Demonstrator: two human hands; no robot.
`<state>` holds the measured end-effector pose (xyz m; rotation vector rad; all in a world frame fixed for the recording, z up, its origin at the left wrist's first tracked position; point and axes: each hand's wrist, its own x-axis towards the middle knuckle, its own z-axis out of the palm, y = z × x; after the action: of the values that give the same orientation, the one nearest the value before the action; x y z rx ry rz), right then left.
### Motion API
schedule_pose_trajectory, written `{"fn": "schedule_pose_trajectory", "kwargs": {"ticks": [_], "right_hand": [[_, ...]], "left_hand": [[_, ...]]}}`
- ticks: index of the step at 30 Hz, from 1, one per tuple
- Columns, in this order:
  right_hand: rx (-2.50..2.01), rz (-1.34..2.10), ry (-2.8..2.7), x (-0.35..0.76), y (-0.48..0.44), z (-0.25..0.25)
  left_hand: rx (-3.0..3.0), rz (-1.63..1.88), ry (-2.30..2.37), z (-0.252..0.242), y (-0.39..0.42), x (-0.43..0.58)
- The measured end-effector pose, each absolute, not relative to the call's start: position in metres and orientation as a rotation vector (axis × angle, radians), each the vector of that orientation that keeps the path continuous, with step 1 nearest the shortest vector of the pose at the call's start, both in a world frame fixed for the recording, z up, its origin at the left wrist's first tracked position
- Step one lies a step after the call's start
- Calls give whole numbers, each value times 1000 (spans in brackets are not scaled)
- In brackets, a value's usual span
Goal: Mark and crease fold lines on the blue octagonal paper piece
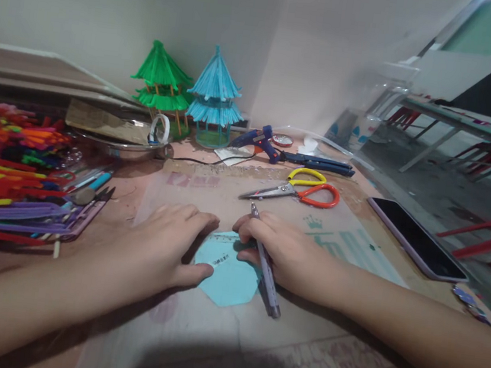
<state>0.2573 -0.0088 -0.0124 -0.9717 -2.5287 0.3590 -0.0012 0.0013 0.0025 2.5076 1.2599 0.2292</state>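
Note:
A light-blue polygon-shaped piece of paper lies on the table sheet between my hands, with small dark writing near its middle and marks along its far edge. My left hand rests at its left side, thumb and index finger spread apart, the thumb touching the paper. In my right hand a pen is held slantwise between the fingers, one end pointing away from me. The right fingertips are at the paper's far right edge, partly hidden. Scissors with one yellow and one orange handle lie just beyond.
Green and blue pavilion-like models stand by the wall. A hot glue gun and dark-blue-handled tool lie near them. Pipe cleaners and a metal bowl are left; a phone lies right.

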Motion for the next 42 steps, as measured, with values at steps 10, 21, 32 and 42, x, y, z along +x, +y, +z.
{"fn": "schedule_pose_trajectory", "kwargs": {"ticks": [10, 21, 32, 42], "right_hand": [[-913, 326, -2520, 255, -9, -16], [-895, 326, -2486, 255, -9, -20], [-906, 324, -2485, 255, -10, -20], [-811, 306, -2414, 251, -12, -20]], "left_hand": [[2400, 197, 1228, 9, -1, 3], [2333, 98, 1328, 14, -1, 6], [2633, 205, 1327, 4, -7, -8], [2220, 83, 1333, 23, 2, 2]]}}
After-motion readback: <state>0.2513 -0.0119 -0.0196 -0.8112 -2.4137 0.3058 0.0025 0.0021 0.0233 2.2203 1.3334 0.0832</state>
